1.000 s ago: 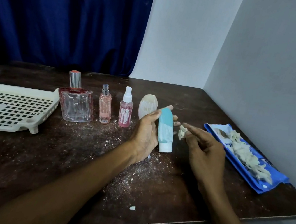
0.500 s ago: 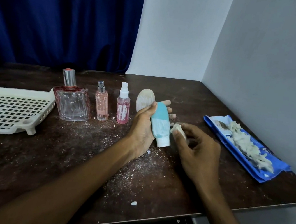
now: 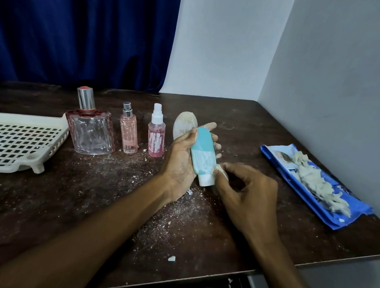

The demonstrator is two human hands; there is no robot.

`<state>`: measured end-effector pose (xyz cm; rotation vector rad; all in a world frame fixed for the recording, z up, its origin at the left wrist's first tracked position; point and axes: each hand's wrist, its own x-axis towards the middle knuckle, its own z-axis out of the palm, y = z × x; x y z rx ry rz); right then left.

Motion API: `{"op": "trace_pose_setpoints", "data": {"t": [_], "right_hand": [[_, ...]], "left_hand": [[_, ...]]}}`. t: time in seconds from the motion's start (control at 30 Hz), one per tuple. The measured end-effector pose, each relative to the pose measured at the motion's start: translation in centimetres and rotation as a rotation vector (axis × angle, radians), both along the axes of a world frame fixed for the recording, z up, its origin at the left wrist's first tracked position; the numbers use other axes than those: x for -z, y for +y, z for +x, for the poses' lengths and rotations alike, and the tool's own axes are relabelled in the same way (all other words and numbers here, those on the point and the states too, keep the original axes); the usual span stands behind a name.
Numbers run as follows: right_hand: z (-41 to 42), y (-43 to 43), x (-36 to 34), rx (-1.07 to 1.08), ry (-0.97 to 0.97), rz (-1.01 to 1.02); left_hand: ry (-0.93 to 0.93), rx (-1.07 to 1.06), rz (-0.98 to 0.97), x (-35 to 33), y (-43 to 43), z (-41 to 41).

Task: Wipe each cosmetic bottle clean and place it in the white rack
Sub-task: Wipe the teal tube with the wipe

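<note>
Two bare forearms reach in over the near edge of a dark wooden table (image 3: pixel 30 207), where a small white chip (image 3: pixel 171 258) lies among a scatter of pale crumbs (image 3: pixel 169 216).

Farther in, the left hand (image 3: pixel 180 164) is wrapped round a teal tube (image 3: pixel 203 154), thumb along its left side, fingertips showing past its right. The tube is held tilted at the middle of the table, its white cap toward the near side. I cannot tell whether the cap touches the wood. White streaks mark its lower half. The right hand (image 3: pixel 247 195) pinches a small wad of wipe (image 3: pixel 222 172) in its curled fingers and presses it against the tube just above the cap.

Beyond the hands a row stands upright: a broad glass perfume bottle (image 3: pixel 91 131) at the left, then a slim pink spray bottle (image 3: pixel 128 133), then a pink bottle with a white nozzle (image 3: pixel 156 137). A pale oval object (image 3: pixel 185 125) is partly hidden behind the left fingers. The white rack (image 3: pixel 10 142) sits at the left, its corner just beside the perfume bottle. Well apart on the right, near the wall, a blue wipe pack (image 3: pixel 285 161) lies flat with crumpled wipes (image 3: pixel 316 182) on top.

Farthest off hangs a dark blue curtain (image 3: pixel 79 20).
</note>
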<state>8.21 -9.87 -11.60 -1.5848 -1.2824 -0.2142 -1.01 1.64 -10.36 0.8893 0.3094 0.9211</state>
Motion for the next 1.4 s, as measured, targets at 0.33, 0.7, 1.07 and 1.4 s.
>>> {"op": "trace_pose_setpoints", "data": {"t": [0.33,0.7,1.07,1.4], "right_hand": [[-0.13,0.04,-0.01,-0.009,-0.003,-0.034],[-0.07,0.08,0.07,0.008,0.022,-0.035],[-0.1,-0.03,0.01,-0.024,-0.027,-0.015],[-0.28,-0.15,-0.06,-0.064,-0.038,0.021]], "left_hand": [[0.005,-0.01,0.002,0.11,0.21,-0.01],[0.015,-0.018,-0.013,-0.18,0.09,0.02],[0.026,-0.047,-0.021,-0.43,-0.03,0.19],[0.037,-0.04,0.033,-0.32,-0.37,0.14]]}}
